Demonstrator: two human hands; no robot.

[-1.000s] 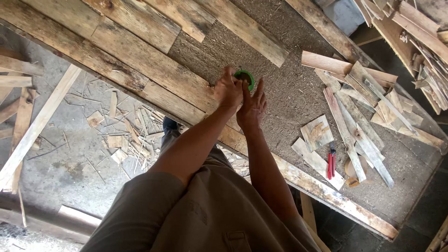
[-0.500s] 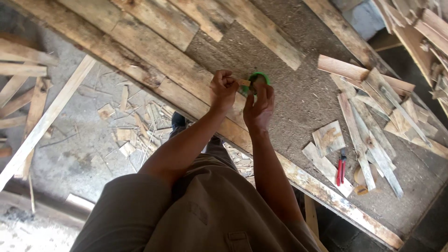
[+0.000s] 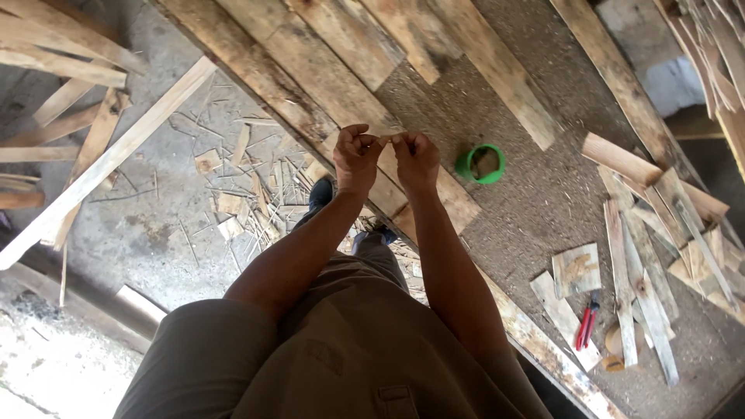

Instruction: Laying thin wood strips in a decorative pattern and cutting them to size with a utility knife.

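My left hand [image 3: 357,159] and my right hand [image 3: 417,159] are raised side by side over the near edge of a workbench [image 3: 543,209]. Their fingertips are pinched together around something small and thin, too small to identify. A green cup [image 3: 481,164] with brownish contents stands on the bench just right of my right hand, not touched. Weathered planks [image 3: 326,77] lie on the bench under and beyond my hands.
Red-handled pliers [image 3: 586,322] lie among several wood offcuts [image 3: 652,256] at the bench's right. The concrete floor on the left is littered with wood scraps [image 3: 233,194] and a long slat [image 3: 116,155]. My shoe [image 3: 320,192] is by the bench edge.
Both hands were at the green cup a second ago. They have since drawn back to the left, away from it, with fingertips pinched together.
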